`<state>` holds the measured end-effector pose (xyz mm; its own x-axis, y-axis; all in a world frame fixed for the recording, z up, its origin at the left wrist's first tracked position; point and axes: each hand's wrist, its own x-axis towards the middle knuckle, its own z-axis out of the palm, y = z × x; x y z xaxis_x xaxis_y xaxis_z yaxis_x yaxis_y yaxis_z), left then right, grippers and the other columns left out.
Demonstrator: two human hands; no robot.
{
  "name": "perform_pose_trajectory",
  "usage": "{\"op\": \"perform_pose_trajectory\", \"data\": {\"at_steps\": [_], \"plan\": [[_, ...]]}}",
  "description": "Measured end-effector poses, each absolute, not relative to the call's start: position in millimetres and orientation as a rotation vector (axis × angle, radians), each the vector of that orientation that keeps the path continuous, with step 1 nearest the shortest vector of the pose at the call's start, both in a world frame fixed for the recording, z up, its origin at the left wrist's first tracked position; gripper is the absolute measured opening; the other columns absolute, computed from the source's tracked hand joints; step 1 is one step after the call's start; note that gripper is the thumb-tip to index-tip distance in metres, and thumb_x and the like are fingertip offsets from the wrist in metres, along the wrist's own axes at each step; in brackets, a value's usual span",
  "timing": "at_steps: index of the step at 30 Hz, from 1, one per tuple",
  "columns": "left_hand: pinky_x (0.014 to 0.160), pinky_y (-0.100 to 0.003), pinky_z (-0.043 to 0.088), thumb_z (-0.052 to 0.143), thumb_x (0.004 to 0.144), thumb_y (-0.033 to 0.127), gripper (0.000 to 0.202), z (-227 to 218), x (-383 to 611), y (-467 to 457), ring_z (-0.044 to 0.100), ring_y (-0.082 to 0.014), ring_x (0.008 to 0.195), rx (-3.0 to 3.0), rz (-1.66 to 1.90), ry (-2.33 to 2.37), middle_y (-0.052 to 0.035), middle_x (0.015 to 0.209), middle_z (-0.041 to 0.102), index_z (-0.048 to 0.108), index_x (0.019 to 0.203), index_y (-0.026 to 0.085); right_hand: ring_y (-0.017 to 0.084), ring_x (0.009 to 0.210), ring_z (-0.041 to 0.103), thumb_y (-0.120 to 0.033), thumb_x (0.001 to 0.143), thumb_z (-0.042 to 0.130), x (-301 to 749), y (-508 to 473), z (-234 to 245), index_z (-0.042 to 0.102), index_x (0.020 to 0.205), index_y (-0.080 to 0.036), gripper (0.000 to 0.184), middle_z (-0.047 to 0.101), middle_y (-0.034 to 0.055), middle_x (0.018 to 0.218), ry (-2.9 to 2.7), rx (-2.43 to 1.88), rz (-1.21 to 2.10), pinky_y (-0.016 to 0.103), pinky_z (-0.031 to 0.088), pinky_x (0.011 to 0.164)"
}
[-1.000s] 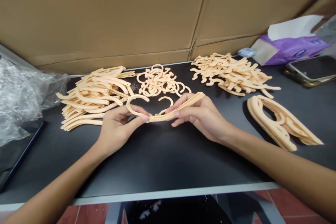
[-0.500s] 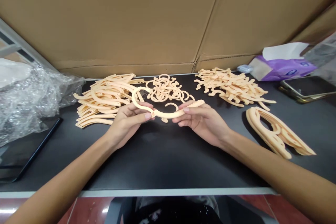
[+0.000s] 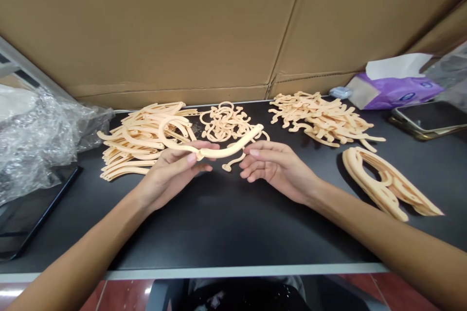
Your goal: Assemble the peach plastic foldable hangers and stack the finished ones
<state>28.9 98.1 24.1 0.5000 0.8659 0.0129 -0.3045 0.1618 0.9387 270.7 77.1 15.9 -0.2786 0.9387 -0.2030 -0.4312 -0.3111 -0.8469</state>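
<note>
My left hand [image 3: 175, 170] pinches a partly assembled cream plastic folding hanger [image 3: 226, 149] at the joint between its curved hook and one arm. The hook loops up to the left; the arm slants up to the right. Just right of that arm, my right hand [image 3: 279, 170] is apart from it, fingers loosely bent and slightly spread. Between the hands, a loose hook [image 3: 228, 167] shows below the hanger arm, partly hidden behind it. Beyond my hands lie a pile of hanger arms [image 3: 134, 141] at left, a pile of hooks [image 3: 226, 121] mid-table and more curved hanger pieces [image 3: 321, 116] at right.
A stack of folded hangers [image 3: 386, 184] lies at right on the black table [image 3: 233, 223]. Crumpled clear plastic [image 3: 40, 141] and a dark tablet-like device [image 3: 36, 209] are at left. A purple tissue pack [image 3: 397, 90] and a phone [image 3: 434, 119] sit back right, before a cardboard wall [image 3: 164, 29].
My right hand has let go of the hanger arm. My left hand has moved slightly left with the hanger, and the arm's free end now tilts higher.
</note>
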Motion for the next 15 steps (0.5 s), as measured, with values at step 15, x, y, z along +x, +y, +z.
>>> {"op": "perform_pose_trajectory", "data": {"at_steps": [15], "plan": [[0.076,-0.023,0.054,0.084,0.075,0.031,0.021,35.9,25.3,106.3,0.063,-0.012,0.086,1.013,1.329,0.703,0.0004,0.093,0.073,0.078,0.093,0.023,0.018,0.073,0.068,-0.015,0.089,0.057,263.8,60.6,-3.2,0.068,0.085,-0.018,0.013,0.075,0.0061,0.081,-2.025,-1.003,0.263,0.033,0.054,0.07]]}}
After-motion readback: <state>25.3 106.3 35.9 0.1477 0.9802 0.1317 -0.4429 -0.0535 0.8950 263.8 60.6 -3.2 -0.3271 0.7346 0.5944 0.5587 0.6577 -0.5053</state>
